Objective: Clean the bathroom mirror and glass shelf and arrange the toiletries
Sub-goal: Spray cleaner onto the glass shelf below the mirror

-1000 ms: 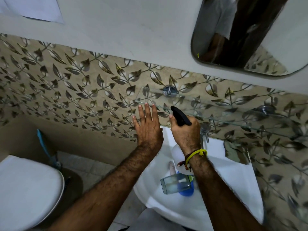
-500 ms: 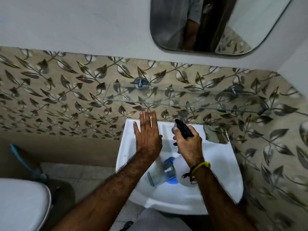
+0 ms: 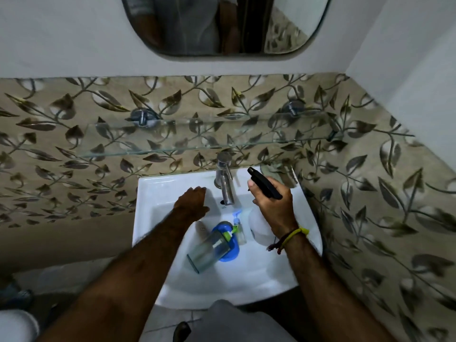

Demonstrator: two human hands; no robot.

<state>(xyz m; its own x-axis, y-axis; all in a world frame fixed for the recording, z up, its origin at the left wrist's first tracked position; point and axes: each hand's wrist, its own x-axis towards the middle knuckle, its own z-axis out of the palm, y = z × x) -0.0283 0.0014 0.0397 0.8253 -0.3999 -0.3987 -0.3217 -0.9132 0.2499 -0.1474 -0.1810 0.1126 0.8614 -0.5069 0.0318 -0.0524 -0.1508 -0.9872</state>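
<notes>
The glass shelf [image 3: 207,134] — clear, flat — is fixed above the white sink [image 3: 158,193]. A black-topped spray bottle [image 3: 265,187] is gripped by the right hand [image 3: 274,206]; the left hand [image 3: 193,203] is held loose, fingers bent downward.

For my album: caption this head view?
Right hand grips spray bottle over sink holding toiletries.

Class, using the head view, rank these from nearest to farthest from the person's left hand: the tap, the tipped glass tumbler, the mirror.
1. Tap: just right of the left hand, on the basin's back edge.
2. Glass tumbler: lying in the basin, below the hand.
3. Mirror: high on the wall.
</notes>
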